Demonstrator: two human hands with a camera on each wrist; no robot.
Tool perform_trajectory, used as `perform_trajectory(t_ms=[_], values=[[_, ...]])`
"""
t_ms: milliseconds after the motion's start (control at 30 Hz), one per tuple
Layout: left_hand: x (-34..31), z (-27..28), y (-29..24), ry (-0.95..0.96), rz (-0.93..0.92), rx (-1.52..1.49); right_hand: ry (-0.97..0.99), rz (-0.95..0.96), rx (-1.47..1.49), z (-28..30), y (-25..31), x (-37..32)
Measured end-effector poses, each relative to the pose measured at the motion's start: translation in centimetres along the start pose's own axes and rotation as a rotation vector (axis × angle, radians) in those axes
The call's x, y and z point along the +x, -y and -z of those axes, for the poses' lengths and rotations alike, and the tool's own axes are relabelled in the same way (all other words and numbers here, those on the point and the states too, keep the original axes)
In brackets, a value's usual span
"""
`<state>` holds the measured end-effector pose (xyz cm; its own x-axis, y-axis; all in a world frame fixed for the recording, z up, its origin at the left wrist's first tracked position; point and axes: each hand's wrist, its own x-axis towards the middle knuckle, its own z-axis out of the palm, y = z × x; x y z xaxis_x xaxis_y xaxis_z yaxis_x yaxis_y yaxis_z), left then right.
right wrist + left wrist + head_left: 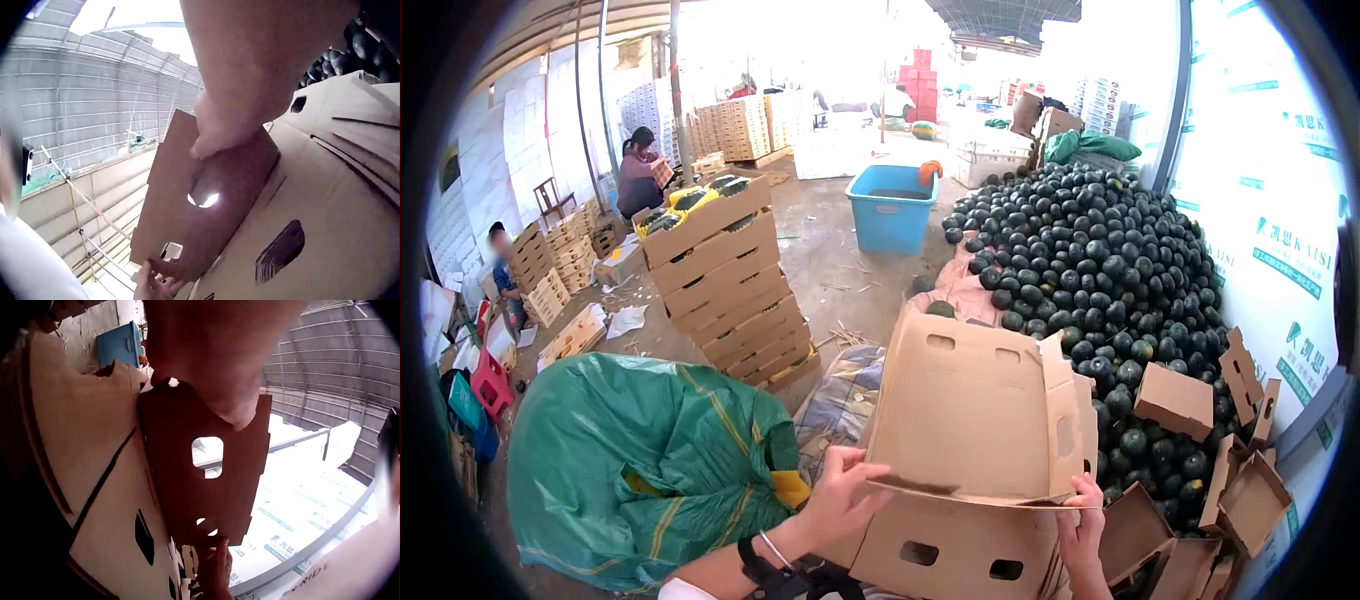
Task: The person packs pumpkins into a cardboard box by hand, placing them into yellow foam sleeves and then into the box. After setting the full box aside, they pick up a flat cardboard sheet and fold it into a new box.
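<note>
A brown cardboard box blank point(960, 415) lies on a stack of flat cardboard in front of me. Its near flap point(172, 462), cut with hand holes, stands raised from the flat cardboard point(350, 187) in both wrist views. My left hand point(840, 497) pinches the flap at its near left corner, and my right hand point(1082, 520) pinches the near right corner. Part of the fingers of each hand is hidden behind the cardboard. On the right side of the blank, a side flap point(1068, 420) is folded partly upward.
A heap of dark green melons point(1100, 260) fills the right, with small open cartons point(1170, 400) on it. To the left sit a green woven sack point(640, 460) and a tall stack of cartons point(720, 280). Further off are a blue tub point(890, 215) and a crouching person point(638, 175).
</note>
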<state>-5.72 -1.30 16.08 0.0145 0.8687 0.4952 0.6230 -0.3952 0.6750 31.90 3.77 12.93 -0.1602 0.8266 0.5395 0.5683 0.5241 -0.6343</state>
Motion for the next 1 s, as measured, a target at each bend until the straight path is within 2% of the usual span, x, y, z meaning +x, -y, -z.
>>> perform_trajectory(t_ms=[100,133,233,333,433,467,567,600,667,733,833,867,967,1000], values=[[-2.0,-0.4,0.0,-0.101,0.057,-0.046,-0.085,-0.072,0.059,-0.2,0.1,-1.3],[-2.4,-0.4,0.3,-0.118,0.114,-0.026,-0.203,-0.201,0.151,-0.8,1.0,-1.6],[-3.6,-0.4,0.0,-0.183,0.219,-0.119,-0.242,-0.434,0.348,-1.3,-1.3,-4.2],[-2.8,-0.3,0.1,-0.244,0.137,-0.073,-0.185,-0.347,0.207,-0.7,2.5,-2.5],[-2.6,-0.3,0.3,-0.255,0.157,-0.099,-0.195,-0.076,-0.096,0.1,0.7,-2.6],[-2.6,-0.3,0.4,-0.252,0.165,-0.097,-0.221,-0.292,0.125,0.1,0.7,-2.6],[-2.7,-0.6,0.3,-0.248,0.166,-0.087,-0.064,-0.627,0.231,1.2,-1.4,-2.9],[-2.7,-0.6,0.1,-0.248,0.154,-0.074,0.052,-0.274,-0.009,1.4,-1.0,-3.7],[-3.0,-0.3,0.0,-0.244,0.153,-0.049,-0.014,-0.232,0.238,-0.1,3.0,-2.8],[-3.2,0.1,0.2,-0.249,0.167,-0.035,0.029,-0.475,0.61,0.7,4.0,-2.9],[-3.3,-0.5,-1.3,-0.263,0.528,-0.298,-0.082,-0.584,0.336,0.7,0.0,-3.9],[-2.9,-1.2,-0.9,-0.297,0.555,-0.368,-0.129,-0.551,0.458,0.2,-0.9,-4.5],[-0.8,-1.4,0.0,-0.183,-0.06,0.313,-0.006,0.096,-0.472,-0.1,6.3,-0.6],[0.0,-0.8,-0.7,-0.062,-0.22,0.488,0.159,0.262,-0.615,0.4,7.3,0.3]])
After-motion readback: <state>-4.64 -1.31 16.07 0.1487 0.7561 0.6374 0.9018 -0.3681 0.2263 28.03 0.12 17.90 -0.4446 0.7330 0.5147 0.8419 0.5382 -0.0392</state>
